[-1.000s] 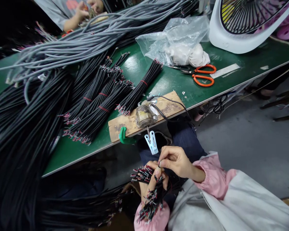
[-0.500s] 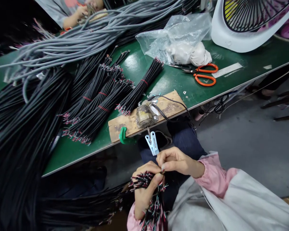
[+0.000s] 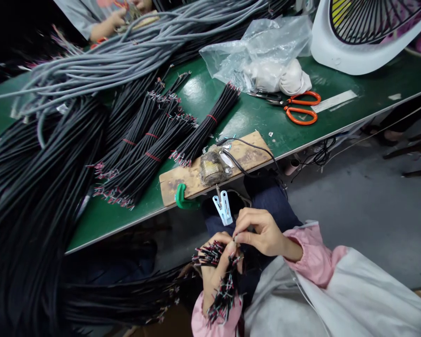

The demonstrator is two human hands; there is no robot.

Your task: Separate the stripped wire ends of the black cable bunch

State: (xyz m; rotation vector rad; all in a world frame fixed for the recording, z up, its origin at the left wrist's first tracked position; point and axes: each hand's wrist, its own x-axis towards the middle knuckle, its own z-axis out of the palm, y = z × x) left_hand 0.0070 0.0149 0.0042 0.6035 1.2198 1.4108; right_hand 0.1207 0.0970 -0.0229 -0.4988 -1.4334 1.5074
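My left hand (image 3: 215, 269) is closed around a bunch of black cables (image 3: 210, 255), whose stripped red and white wire ends poke out over the palm and below the wrist. Thumb and forefinger of my right hand (image 3: 257, 231) pinch at the tip of my left thumb; a wire end between them is too small to make out clearly. Just above both hands, a light-blue clothes peg (image 3: 223, 208) hangs on a metal tip at the edge of a wooden board (image 3: 175, 185). A grimy taped block (image 3: 212, 167) sits on that board.
A green clamp (image 3: 182, 196) grips the board at the green table (image 3: 122, 220). Tied black cable bundles (image 3: 154, 150) and grey cables (image 3: 101, 70) cover the left. Orange-handled scissors (image 3: 301, 107), a plastic bag (image 3: 256, 47) and a white fan (image 3: 351, 56) lie right. Another person's hand (image 3: 114, 21) works behind.
My right hand has shifted slightly up and right, its fingers still pinched at my left thumb. My left hand has turned a little, and the hanging wire ends have moved.
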